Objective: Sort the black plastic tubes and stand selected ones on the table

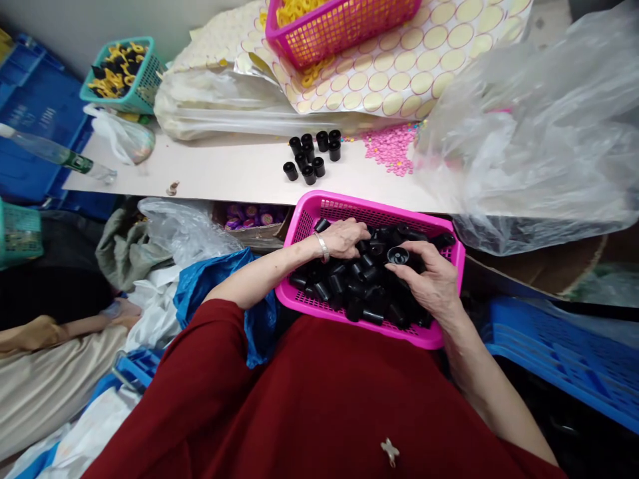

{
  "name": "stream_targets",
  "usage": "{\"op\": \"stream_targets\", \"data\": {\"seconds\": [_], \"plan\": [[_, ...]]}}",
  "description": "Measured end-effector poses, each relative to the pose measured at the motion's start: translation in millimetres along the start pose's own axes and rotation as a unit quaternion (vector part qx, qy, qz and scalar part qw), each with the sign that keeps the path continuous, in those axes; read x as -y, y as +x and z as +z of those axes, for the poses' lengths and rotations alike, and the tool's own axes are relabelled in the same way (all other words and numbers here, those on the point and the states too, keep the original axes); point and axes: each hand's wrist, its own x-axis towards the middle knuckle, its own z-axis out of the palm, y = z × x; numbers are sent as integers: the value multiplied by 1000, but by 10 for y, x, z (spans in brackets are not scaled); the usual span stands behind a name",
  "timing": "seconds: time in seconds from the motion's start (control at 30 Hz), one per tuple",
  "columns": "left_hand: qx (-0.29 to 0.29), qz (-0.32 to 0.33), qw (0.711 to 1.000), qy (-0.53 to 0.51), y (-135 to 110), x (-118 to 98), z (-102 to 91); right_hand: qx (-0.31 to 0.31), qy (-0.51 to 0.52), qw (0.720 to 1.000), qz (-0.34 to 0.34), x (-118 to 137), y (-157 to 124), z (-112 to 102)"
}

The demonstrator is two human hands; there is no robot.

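Observation:
A pink basket (pixel 319 213) rests on my lap, full of small black plastic caps (pixel 359 286). My left hand (pixel 344 238) reaches into its far side, fingers curled down among the caps; what they grip is hidden. My right hand (pixel 432 279) lies over the near right part of the pile and pinches one black cap (pixel 398 255) between thumb and fingers, open end facing up. A silver bracelet (pixel 323 246) sits on my left wrist.
On the pale board (pixel 224 173) ahead stand several upright black caps (pixel 312 156) and a scatter of small pink pieces (pixel 392 148). A second pink basket (pixel 339 26) with yellow parts sits on dotted sheets; a teal basket (pixel 124 73) stands left. Clear plastic bags (pixel 529 133) fill the right.

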Motion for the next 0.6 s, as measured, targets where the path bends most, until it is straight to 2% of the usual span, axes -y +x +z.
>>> {"op": "stream_targets", "data": {"seconds": [0.13, 0.33, 0.47, 0.53, 0.6], "plan": [[22, 6, 1000, 14, 77, -46, 34, 1, 46, 998, 42, 9, -87, 16], [80, -21, 996, -17, 88, 106, -13, -12, 77, 996, 53, 9, -112, 6], [110, -5, 987, -113, 11, 122, -75, -28, 67, 996, 51, -30, -128, -26], [78, -34, 989, -117, -45, 74, -93, -38, 47, 997, 56, -61, -144, -49], [0, -83, 995, -54, -99, -10, -92, -48, 20, 997, 63, -92, -159, -71]]}}
